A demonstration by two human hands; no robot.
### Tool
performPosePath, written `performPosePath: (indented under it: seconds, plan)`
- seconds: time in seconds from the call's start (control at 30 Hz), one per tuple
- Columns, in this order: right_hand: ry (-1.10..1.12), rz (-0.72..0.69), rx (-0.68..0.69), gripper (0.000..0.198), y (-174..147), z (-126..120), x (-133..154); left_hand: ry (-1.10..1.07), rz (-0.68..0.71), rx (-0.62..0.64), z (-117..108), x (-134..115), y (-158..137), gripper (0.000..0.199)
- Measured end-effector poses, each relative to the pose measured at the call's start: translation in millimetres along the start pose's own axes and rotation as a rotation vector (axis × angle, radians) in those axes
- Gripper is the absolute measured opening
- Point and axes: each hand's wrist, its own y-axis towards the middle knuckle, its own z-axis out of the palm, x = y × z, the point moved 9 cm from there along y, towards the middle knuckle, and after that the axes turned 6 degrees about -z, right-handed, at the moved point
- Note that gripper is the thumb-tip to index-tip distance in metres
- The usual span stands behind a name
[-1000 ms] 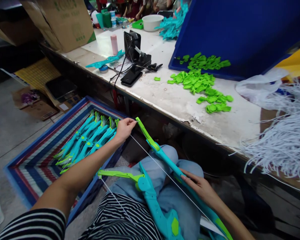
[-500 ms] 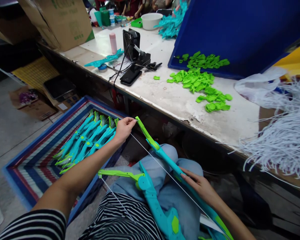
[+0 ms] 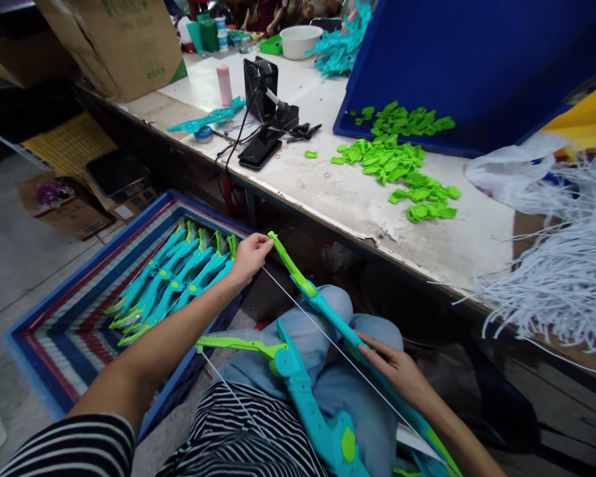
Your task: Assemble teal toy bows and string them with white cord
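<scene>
A teal toy bow (image 3: pixel 328 313) with lime-green ends lies slantwise over my lap. At its far tip my left hand (image 3: pixel 251 257) is closed in a pinch on the white string (image 3: pixel 308 316), which runs down along the bow toward the lower right. My right hand (image 3: pixel 395 371) grips the bow's teal middle, fingers along its upper side and thumb hidden. A second toy bow (image 3: pixel 302 397), with its own string, rests on my lap nearer my body, and neither hand touches it. Its lower end is out of view.
Several finished-looking bows lie in a striped-lined crate (image 3: pixel 54 361) at left. On the table (image 3: pixel 298 172) are lime-green pieces (image 3: pixel 387 158), a small fan (image 3: pixel 261 86), a phone (image 3: pixel 259 149) and a blue bin (image 3: pixel 457 66). White strings (image 3: pixel 561 278) hang over its right edge.
My left hand has shifted very slightly to the right at the bow's tip. My right hand and both bows look almost unmoved.
</scene>
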Motion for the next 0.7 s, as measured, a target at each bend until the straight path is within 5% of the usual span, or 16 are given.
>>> performPosePath:
  seconds: [0.2, 0.43, 0.57, 0.7]
  plan:
    - [-0.05, -0.046, -0.01, 0.059, -4.9, 3.7, 5.0, -0.054, 0.004, 0.1, 6.5, -7.5, 0.4, 0.034]
    - [-0.276, -0.073, 0.0, 0.047, -5.3, -6.9, 23.5, 0.102, 0.052, 0.097, 5.6, -3.2, -0.3, 0.024]
    - [-0.412, -0.383, -0.252, 0.033, 32.6, -20.9, 104.6, 0.177, 0.117, 0.059, 4.8, -6.9, -6.6, 0.02]
    - [-0.283, -0.677, -0.323, 0.026, 86.1, -0.7, 190.2, 0.224, 0.145, 0.078, 6.1, -10.8, -12.6, 0.02]
